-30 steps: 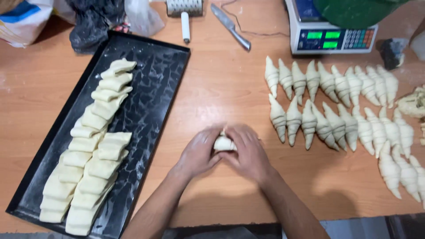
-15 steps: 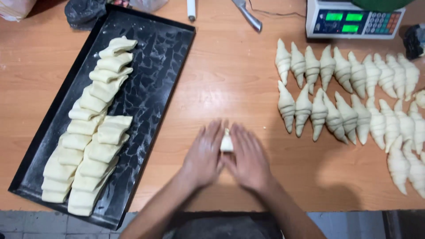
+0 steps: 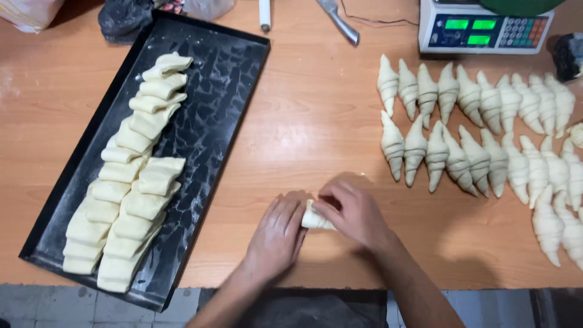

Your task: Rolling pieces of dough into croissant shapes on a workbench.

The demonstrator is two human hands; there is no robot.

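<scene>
The black tray (image 3: pixel 231 79) holds two rows of pale folded dough pieces (image 3: pixel 130 176). To the right of the tray, on the wooden table (image 3: pixel 316 115), the left hand (image 3: pixel 278 234) and the right hand (image 3: pixel 355 212) press a small rolled dough (image 3: pixel 314 218) between their fingers. Further right lie shaped croissants (image 3: pixel 480 127), below a white scale (image 3: pixel 483 27).

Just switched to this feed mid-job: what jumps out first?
Both hands meet at the table's near edge, the left hand and right hand around a small roll of dough. To the right lie rows of shaped croissants; to the left, a black tray holds stacked dough pieces.
</scene>
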